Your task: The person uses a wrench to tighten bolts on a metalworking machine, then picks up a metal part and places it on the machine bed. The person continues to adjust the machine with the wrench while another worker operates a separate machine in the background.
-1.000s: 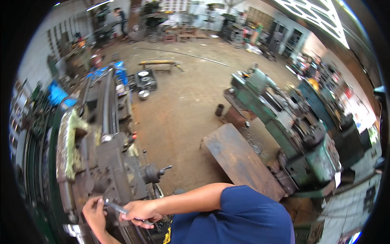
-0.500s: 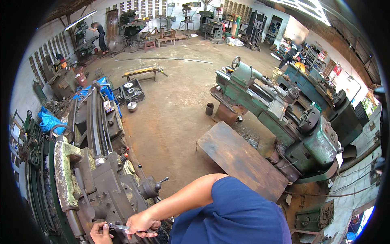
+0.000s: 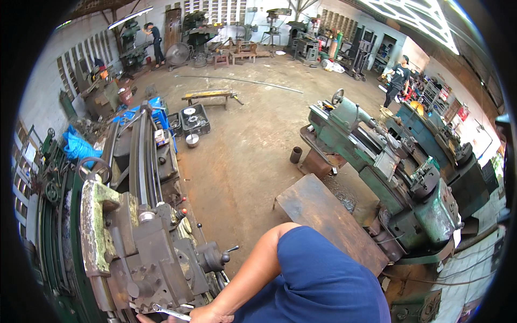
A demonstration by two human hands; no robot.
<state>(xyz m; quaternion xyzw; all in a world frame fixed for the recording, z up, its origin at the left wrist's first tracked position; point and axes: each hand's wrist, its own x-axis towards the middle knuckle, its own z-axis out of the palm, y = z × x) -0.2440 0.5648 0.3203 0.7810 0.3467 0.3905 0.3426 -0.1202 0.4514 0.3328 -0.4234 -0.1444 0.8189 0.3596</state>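
At the lower edge, my right hand (image 3: 211, 314) is closed on a steel wrench (image 3: 173, 313), its ring-shaped end pointing left. Only a strip of my left hand (image 3: 145, 319) shows beneath that end, cut off by the picture's border, so its grip is hidden. Both hands are at the near end of a worn grey lathe carriage (image 3: 156, 253), with bolts and dark grime on it. A ball-ended lever hub (image 3: 212, 257) sticks out just beyond my right forearm. Chipped pale paint covers the casting (image 3: 97, 231) to the left.
A rusty metal-topped table (image 3: 328, 215) stands to my right, beside a green lathe (image 3: 371, 172). Ahead on the floor are a yellow-topped bench (image 3: 207, 95) and a black tray of parts (image 3: 194, 119). Two people (image 3: 398, 81) (image 3: 156, 43) are farther off.
The view has shifted, so the machines sit lower and farther right. My hands and the wrench are now closer to the lower edge, with the left hand mostly out of the picture.
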